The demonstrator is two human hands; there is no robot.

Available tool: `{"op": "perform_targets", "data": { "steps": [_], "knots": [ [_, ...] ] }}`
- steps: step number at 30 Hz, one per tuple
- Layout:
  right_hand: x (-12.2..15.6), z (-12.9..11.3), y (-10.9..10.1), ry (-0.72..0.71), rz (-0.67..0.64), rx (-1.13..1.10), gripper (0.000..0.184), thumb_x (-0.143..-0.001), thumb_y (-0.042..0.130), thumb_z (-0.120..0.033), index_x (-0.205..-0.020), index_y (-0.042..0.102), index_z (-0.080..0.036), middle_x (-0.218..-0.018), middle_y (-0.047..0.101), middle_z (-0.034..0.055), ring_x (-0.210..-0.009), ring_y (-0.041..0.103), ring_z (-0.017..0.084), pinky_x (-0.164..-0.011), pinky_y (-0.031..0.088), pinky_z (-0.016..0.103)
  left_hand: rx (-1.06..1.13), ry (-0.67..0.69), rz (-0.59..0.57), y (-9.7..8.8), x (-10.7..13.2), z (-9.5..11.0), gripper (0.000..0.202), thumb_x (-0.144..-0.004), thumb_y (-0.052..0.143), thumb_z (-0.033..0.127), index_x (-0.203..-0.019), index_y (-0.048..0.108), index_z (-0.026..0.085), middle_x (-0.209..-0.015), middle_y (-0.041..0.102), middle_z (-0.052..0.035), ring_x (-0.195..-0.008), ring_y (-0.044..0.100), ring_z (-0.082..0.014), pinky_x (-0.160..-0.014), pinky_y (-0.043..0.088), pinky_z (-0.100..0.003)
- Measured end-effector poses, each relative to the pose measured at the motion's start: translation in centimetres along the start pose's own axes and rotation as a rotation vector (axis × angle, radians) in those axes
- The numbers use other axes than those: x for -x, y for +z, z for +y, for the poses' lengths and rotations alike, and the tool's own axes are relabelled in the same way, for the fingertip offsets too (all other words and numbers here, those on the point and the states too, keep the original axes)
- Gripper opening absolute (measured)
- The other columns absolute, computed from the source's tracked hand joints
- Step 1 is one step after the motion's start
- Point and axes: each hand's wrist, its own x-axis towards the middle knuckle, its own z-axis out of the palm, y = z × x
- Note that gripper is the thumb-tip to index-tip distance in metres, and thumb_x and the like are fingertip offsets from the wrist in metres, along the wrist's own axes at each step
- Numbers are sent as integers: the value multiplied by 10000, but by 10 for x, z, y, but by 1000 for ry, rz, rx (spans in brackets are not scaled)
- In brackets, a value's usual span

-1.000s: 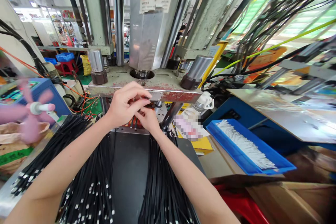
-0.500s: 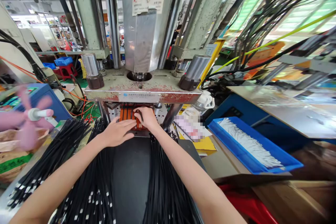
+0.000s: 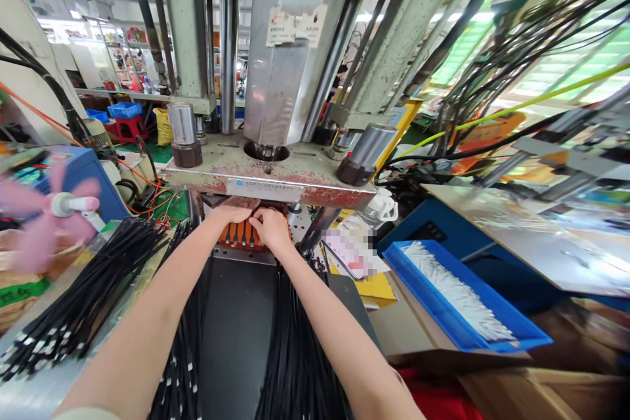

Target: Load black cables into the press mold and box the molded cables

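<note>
Both my hands reach under the rusty plate (image 3: 275, 180) of a tall press machine, onto an orange mould block (image 3: 240, 234) with black cable ends seated in its slots. My left hand (image 3: 232, 213) lies over the block's top left, fingers stretched forward under the plate. My right hand (image 3: 270, 226) sits beside it with fingers curled and pinched at the block; what they hold is hidden. Bundles of black cables (image 3: 295, 354) run from the mould toward me under my forearms.
A heap of black cables with white tags (image 3: 83, 302) lies at the left. A spinning pink fan (image 3: 46, 213) stands at the far left. A blue tray of white parts (image 3: 460, 292) sits at the right. Yellow papers (image 3: 371, 285) lie beside the machine.
My left hand has moved forward from the table's edge onto the mould under the plate. My right hand has stayed on the mould.
</note>
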Motion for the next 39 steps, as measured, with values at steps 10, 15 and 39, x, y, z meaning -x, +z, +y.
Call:
{"op": "perform_targets", "data": {
  "steps": [10, 15, 39],
  "knots": [
    [134, 78, -18, 328, -204, 380, 347, -933, 469, -429, -903, 669, -147, -834, 705, 168, -777, 690, 303, -661, 465, 360, -237, -318, 161, 48, 151, -3, 413, -954, 300, 321, -1033, 617, 68, -1070, 585, -202, -1040, 527, -320, -850, 426, -464],
    [139, 81, -15, 345, -332, 284, 247, -917, 463, -292, -922, 684, -181, -902, 731, 129, -897, 696, 278, -724, 460, 327, -305, -393, 33, 62, 158, 3, 347, -906, 325, 153, -965, 652, 52, -1051, 581, -203, -1032, 523, -333, -825, 392, -480],
    [142, 98, -11, 409, -146, -81, 125, -785, 591, -295, -712, 596, -194, -668, 673, 28, -652, 633, 180, -595, 376, 252, 772, 10, 162, -26, 150, 56, 237, -895, 498, 358, -741, 505, 177, -630, 554, 39, -537, 494, -82, -547, 374, -207]
  ]
}}
